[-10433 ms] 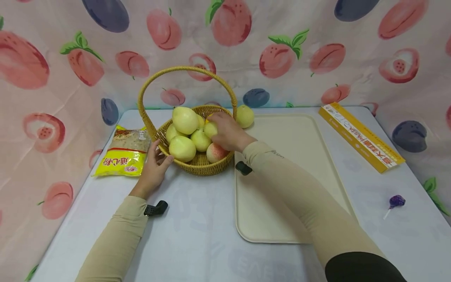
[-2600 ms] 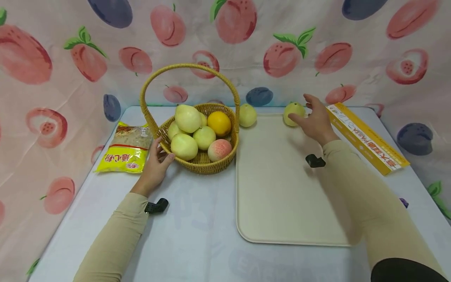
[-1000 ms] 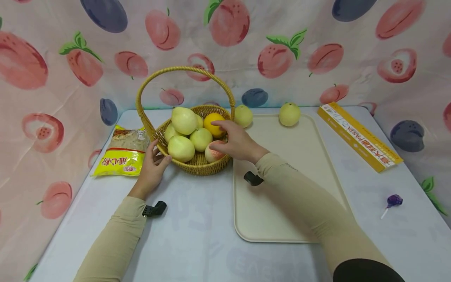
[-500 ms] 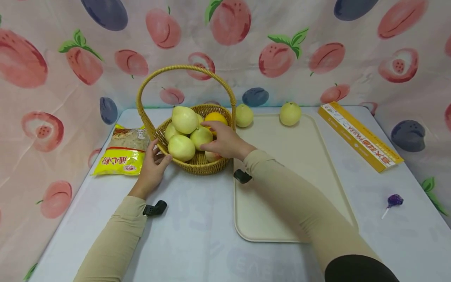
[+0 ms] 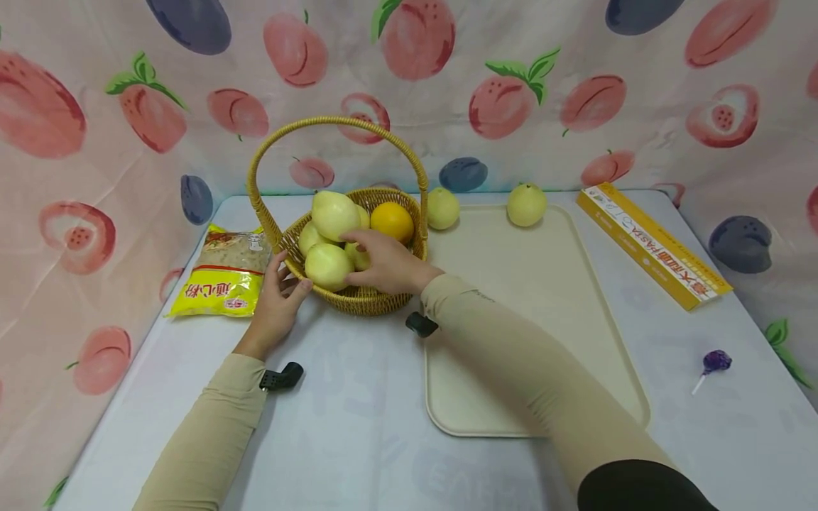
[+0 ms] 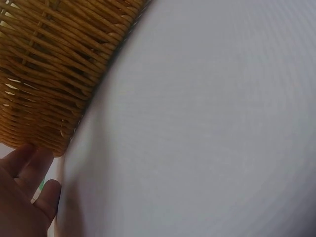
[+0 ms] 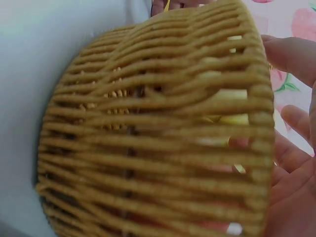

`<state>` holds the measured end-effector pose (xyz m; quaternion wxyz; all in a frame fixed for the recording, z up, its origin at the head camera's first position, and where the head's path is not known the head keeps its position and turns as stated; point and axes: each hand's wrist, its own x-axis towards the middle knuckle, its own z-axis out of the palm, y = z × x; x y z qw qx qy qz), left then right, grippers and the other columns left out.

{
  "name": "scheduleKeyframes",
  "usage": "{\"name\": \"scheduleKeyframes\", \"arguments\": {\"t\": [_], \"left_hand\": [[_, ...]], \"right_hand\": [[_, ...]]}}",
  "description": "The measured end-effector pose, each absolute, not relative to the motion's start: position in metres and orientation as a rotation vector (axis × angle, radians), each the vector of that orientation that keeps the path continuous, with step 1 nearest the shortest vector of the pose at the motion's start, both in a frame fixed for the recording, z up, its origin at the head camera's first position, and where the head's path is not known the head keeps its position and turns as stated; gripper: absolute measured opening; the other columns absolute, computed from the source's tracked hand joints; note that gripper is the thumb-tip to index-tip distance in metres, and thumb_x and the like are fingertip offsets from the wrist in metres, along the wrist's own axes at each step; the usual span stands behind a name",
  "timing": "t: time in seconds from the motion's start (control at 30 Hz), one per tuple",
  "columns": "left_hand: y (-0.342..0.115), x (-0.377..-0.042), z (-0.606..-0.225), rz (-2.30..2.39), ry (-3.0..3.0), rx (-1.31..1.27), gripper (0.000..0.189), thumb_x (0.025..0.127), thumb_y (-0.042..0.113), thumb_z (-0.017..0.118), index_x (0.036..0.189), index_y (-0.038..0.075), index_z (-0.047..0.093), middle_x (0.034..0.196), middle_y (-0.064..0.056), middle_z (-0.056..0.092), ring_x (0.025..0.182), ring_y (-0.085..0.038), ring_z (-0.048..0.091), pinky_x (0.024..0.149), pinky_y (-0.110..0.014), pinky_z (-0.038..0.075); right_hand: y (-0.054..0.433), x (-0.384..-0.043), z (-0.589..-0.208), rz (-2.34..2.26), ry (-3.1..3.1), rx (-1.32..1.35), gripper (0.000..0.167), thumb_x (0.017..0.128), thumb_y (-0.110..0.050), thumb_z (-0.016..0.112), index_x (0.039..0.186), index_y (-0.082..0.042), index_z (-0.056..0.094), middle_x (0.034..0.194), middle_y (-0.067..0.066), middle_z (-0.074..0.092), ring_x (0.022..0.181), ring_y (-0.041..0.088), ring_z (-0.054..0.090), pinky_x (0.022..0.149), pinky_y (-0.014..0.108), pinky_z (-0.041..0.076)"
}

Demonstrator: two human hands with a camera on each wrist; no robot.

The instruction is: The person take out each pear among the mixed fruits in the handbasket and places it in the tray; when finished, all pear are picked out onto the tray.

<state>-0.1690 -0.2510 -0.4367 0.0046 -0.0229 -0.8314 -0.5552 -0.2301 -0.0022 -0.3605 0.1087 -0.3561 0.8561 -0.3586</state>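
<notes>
A wicker basket with a tall handle holds several pale green, pear-like fruits, an orange and a peach that my right hand now hides. My left hand rests its fingers against the basket's left outer wall; in the left wrist view the fingertips touch the weave. Inside the basket, my right hand spreads thumb and fingers over the middle green fruit, covering much of it. Just left of my fingers lie the front green fruit and the upper one.
A beige tray lies right of the basket, with one green fruit at its far edge and another by its back left corner. A pasta bag, a long yellow box and a purple lollipop flank these.
The green fruit at the tray's far edge appeared between 10.4 and 2.6 seconds ago. Since then my right hand came from the tray to the basket, then leftward past the orange and peach.
</notes>
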Motion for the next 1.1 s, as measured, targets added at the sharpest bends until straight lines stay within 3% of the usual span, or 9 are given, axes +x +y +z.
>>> {"name": "scheduleKeyframes", "arguments": {"t": [0.3,0.6,0.83,1.1], "left_hand": [[-0.238,-0.155,-0.407,-1.745,-2.626,-0.062,0.074,0.105,0.018,0.052,0.159,0.006,0.004,0.157,-0.031,0.023,0.135,-0.047,0.037,0.109,-0.058,0.034],[-0.236,-0.152,-0.404,-1.734,-2.624,-0.084,0.072,0.106,0.019,0.05,0.159,0.005,0.004,0.156,-0.034,0.023,0.133,-0.05,0.038,0.106,-0.06,0.035],[-0.244,-0.161,-0.422,-1.742,-2.612,-0.055,0.074,0.105,0.021,0.054,0.161,0.013,0.005,0.158,-0.027,0.023,0.134,-0.044,0.039,0.108,-0.056,0.036],[-0.248,-0.166,-0.436,-1.703,-2.608,-0.06,0.075,0.105,0.029,0.054,0.161,0.021,0.006,0.159,-0.024,0.025,0.134,-0.042,0.041,0.108,-0.055,0.037]], "right_hand": [[-0.016,-0.228,-0.361,-0.937,2.527,-1.042,0.069,0.092,-0.032,0.072,0.151,-0.01,0.042,0.147,0.005,0.048,0.125,0.016,0.048,0.106,0.028,0.038],[-0.024,-0.23,-0.361,-0.881,2.555,-0.97,0.072,0.091,-0.036,0.073,0.153,-0.017,0.041,0.15,-0.001,0.047,0.13,0.011,0.045,0.107,0.03,0.037],[-0.025,-0.231,-0.364,-0.924,2.558,-0.96,0.076,0.089,-0.034,0.074,0.154,-0.014,0.04,0.151,0.002,0.044,0.132,0.013,0.043,0.109,0.031,0.035],[-0.024,-0.231,-0.364,-0.892,2.574,-0.948,0.068,0.09,-0.033,0.072,0.151,-0.014,0.047,0.148,0.01,0.042,0.128,0.019,0.044,0.107,0.034,0.037]]}}
